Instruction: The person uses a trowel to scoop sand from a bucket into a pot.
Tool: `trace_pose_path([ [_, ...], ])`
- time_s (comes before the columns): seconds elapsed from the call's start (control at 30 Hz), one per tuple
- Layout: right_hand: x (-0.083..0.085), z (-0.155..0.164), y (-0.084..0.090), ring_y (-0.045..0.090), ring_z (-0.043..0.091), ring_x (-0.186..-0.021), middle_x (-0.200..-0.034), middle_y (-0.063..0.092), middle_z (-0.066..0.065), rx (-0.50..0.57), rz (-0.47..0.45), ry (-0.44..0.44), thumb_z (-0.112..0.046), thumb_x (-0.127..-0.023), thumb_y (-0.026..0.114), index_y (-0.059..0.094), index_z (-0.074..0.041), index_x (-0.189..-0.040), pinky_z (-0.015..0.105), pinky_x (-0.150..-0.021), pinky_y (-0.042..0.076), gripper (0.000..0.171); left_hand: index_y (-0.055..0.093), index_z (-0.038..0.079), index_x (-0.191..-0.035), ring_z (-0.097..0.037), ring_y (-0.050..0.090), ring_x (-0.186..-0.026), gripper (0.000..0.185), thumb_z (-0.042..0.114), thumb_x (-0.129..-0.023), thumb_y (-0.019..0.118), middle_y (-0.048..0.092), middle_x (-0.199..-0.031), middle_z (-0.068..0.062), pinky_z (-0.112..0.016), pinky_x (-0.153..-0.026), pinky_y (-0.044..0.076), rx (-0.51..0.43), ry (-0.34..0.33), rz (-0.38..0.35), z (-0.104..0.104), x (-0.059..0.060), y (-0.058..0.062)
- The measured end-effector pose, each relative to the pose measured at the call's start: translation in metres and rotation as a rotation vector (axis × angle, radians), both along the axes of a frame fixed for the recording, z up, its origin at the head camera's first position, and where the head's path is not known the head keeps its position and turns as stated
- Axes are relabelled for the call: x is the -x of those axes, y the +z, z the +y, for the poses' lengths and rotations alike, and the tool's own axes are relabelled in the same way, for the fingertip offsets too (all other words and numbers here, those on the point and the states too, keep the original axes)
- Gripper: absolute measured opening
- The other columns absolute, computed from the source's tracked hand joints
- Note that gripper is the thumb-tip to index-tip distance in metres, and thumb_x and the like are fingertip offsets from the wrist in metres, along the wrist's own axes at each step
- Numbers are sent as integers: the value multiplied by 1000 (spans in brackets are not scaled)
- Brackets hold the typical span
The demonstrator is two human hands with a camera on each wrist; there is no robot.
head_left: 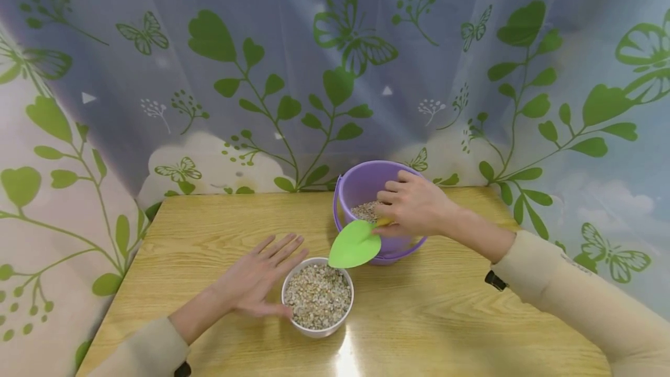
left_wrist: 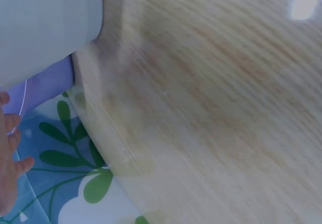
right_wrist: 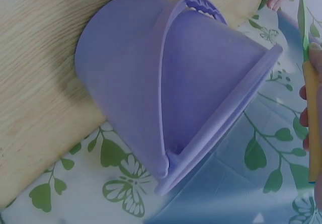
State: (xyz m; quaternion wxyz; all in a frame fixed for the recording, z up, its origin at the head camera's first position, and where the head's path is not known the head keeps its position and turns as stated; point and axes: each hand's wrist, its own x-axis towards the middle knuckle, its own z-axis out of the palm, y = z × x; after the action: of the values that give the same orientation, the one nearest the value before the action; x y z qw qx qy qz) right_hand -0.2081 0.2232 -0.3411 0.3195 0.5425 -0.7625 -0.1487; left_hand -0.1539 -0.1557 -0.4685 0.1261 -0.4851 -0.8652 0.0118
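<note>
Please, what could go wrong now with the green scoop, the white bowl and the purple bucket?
The white bowl looks nearly full of grain, so more could spill onto the table. The left hand only rests open against its side, so a bump could shift it. The right hand holds the green scoop by its thin handle over the purple bucket rim; it might catch there.

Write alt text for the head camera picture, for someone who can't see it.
A person's right hand holds a green leaf-shaped scoop over a purple bucket of grain, while the left hand rests flat against a white bowl full of grain. Both stand on a wooden table before a leaf-print curtain.
</note>
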Motion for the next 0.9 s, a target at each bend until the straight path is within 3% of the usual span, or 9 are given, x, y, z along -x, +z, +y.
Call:
trace_pose_path([
  [0.1,1,6,1,56,17,-67,-76,69,-8,18,-26,-23,-69,-84,76,67,-24,-77,31,-66,39,47,35,6,-164,-39,38,-158,113,92,-91,34,33,-171,-20,-59,-127,36,-12,5,-32,3,5,3],
  [0.3,5,21,3,51,15,-62,-68,60,-8,61,-73,-61,-65,-83,78,64,-22,-74,30,-62,38,46,29,7,-166,-38,34,-160,115,94,-91,25,31,-172,-19,-60,-128,35,-3,8,-53,11,16,9],
  [0.6,18,43,13,57,16,-63,-69,64,-5,101,-94,-131,-59,-83,79,61,-19,-72,30,-61,36,45,29,7,-167,-36,32,-161,112,84,-89,53,30,-173,-18,-58,-131,30,60,-4,-7,27,34,25],
  [0.9,33,62,16,62,17,-64,-74,73,-3,80,-127,-234,-60,-84,79,69,-18,-77,29,-61,37,43,25,7,-168,-37,31,-162,114,83,-89,54,30,-173,-20,-58,-130,32,55,-7,16,39,51,33],
])
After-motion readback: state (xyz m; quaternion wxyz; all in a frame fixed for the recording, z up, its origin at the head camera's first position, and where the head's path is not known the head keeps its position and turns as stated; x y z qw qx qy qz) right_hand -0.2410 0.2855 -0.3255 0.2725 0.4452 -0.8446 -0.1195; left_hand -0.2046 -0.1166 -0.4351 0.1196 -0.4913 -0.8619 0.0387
